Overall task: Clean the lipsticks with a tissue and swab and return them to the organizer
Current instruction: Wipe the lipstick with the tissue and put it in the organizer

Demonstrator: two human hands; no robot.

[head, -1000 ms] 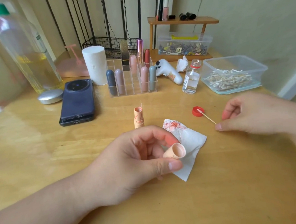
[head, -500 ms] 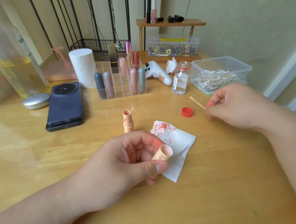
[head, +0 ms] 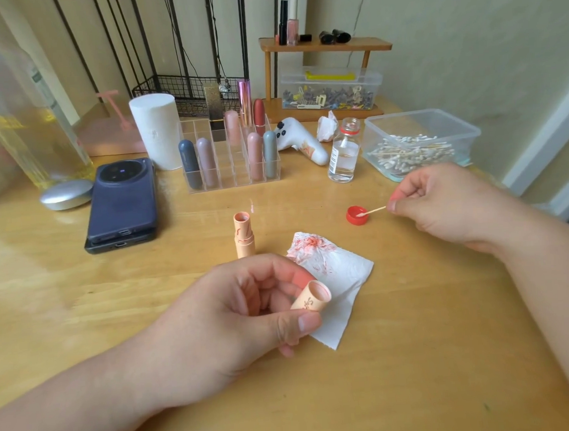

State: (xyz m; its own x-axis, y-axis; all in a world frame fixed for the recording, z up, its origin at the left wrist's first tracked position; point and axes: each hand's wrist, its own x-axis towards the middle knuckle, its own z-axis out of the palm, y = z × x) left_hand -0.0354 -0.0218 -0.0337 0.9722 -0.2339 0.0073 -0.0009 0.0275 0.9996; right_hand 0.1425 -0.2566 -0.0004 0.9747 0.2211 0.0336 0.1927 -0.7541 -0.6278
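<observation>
My left hand (head: 242,309) grips a peach lipstick cap (head: 312,300), its open end turned toward me, above a white tissue (head: 341,278) smeared with red. The uncapped peach lipstick tube (head: 243,235) stands upright on the table just beyond my left hand. My right hand (head: 440,204) pinches a cotton swab (head: 372,211) whose tip sits in a small red bottle cap (head: 355,215). The clear organizer (head: 230,158) at the back holds several lipsticks.
An open glass bottle of clear liquid (head: 342,153) stands beside a plastic tub of cotton swabs (head: 417,142). A dark phone (head: 121,200), a silver disc (head: 66,193), a white tissue roll (head: 155,129) and a large bottle (head: 16,97) stand left. A wooden shelf (head: 325,78) sits behind.
My right hand lifted the swab from the table, then brought its tip down into the red bottle cap. My left hand kept hold of the lipstick cap.
</observation>
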